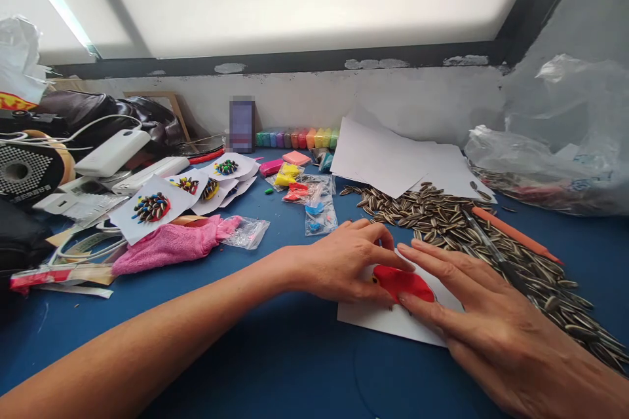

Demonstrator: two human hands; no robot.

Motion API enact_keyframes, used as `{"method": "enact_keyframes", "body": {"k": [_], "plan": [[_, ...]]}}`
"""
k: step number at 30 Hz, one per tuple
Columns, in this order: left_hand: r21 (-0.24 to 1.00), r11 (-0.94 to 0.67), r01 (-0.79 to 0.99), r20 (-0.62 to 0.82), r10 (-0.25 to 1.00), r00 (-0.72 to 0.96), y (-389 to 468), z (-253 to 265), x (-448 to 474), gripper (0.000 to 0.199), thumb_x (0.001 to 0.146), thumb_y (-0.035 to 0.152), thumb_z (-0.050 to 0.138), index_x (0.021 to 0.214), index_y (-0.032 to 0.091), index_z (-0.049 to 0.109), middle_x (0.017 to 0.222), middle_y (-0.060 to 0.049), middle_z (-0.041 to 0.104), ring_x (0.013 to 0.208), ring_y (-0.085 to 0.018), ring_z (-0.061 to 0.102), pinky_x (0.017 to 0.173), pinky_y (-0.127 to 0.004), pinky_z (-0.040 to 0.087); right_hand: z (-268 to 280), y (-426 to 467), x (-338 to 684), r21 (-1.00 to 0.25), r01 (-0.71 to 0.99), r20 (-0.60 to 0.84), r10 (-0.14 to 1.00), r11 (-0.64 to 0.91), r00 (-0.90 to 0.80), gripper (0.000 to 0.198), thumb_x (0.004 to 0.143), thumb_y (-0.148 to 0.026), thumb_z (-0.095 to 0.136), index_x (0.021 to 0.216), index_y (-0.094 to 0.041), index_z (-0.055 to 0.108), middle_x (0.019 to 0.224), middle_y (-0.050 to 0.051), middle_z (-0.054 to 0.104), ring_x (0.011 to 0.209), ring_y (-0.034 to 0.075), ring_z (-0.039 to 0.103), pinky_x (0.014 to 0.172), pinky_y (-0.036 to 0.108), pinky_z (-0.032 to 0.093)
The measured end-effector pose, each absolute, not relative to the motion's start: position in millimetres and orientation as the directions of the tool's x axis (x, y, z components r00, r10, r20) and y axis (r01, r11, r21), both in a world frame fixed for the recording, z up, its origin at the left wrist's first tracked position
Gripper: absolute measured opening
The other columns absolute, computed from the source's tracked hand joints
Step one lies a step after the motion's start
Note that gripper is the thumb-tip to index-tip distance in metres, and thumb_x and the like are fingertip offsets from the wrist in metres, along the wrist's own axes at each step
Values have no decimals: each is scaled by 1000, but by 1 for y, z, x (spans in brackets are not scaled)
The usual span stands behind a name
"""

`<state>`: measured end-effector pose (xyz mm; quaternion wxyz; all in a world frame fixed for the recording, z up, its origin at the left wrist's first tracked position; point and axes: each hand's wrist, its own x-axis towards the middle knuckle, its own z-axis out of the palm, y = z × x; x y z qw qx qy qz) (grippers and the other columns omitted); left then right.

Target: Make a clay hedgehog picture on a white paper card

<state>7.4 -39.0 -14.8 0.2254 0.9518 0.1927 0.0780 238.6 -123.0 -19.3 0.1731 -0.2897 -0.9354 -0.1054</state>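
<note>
A white paper sheet lies on the blue table before me. On it is a flat, rounded shape of red modelling clay with a small dark and yellow spot at its left end. My left hand rests over the shape's left side, thumb and index finger apart around it. From the right, my right hand reaches over it with fingers stretched out and its thumb at the lower edge. A few small dark legs show below the shape. Parts of the paper are hidden under my hands.
Striped sunflower seeds are heaped to the right, with an orange pen and a dark pen on them. Blank paper stands behind. Clay bags, a pink cloth and seed-covered cards lie leftward.
</note>
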Motion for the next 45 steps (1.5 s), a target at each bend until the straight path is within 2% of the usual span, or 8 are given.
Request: {"method": "enact_keyframes", "body": {"k": [4,9,14,19,24,28,35,45], "plan": [[467,-828,312,51,377,925,-37,-13,5,51,87,44,66,134,26,56,122,-9,51,112,-24,48,100,-38,39,-21,-124,238,38,634,438,557,773,-706,43,86,-7,47,121,-25,64,146,10,47,138,25,42,104,44,47],[475,-829,294,19,344,939,-36,-11,1,71,78,52,73,141,26,50,128,-9,47,117,-26,45,101,-38,38,-29,-126,232,-75,778,496,700,624,-513,27,96,-33,49,120,-25,58,141,11,52,130,26,52,99,46,51],[464,-831,306,1,346,938,-37,-10,3,64,78,52,73,133,24,57,126,-9,48,114,-25,46,98,-37,38,-37,-123,223,-29,837,552,707,546,-442,36,95,-49,45,113,-20,55,132,18,59,122,32,58,92,51,52],[454,-842,290,8,329,944,-37,-10,3,58,80,52,71,129,24,59,125,-9,50,114,-25,45,97,-37,38,-42,-118,218,5,850,550,709,527,-443,43,96,-54,41,112,-17,54,127,21,61,121,34,57,91,52,52],[430,-854,294,3,327,945,-36,-12,4,66,77,52,75,136,29,54,125,-8,48,113,-25,45,99,-39,37,-45,-113,215,-14,859,548,723,511,-421,45,94,-59,43,111,-18,53,127,21,62,120,34,59,90,53,52],[410,-868,282,13,314,949,-35,-13,4,65,77,55,73,135,31,55,124,-8,48,112,-25,45,99,-39,37,-45,-111,216,-28,866,544,734,500,-406,46,93,-61,44,110,-19,52,127,20,63,116,33,62,87,52,53],[436,-855,282,-3,312,950,-35,-11,5,63,79,53,72,135,30,56,123,-8,48,116,-25,44,100,-39,35,-47,-112,229,-26,862,484,761,507,-433,58,90,-63,48,126,-18,50,135,18,58,126,34,54,95,52,50],[482,-826,292,-21,322,946,-36,-8,4,63,80,53,71,136,27,56,126,-9,48,118,-26,43,100,-39,36,-48,-113,241,-86,890,431,822,448,-372,64,87,-63,53,132,-18,51,138,17,57,130,34,52,101,52,47]]}}
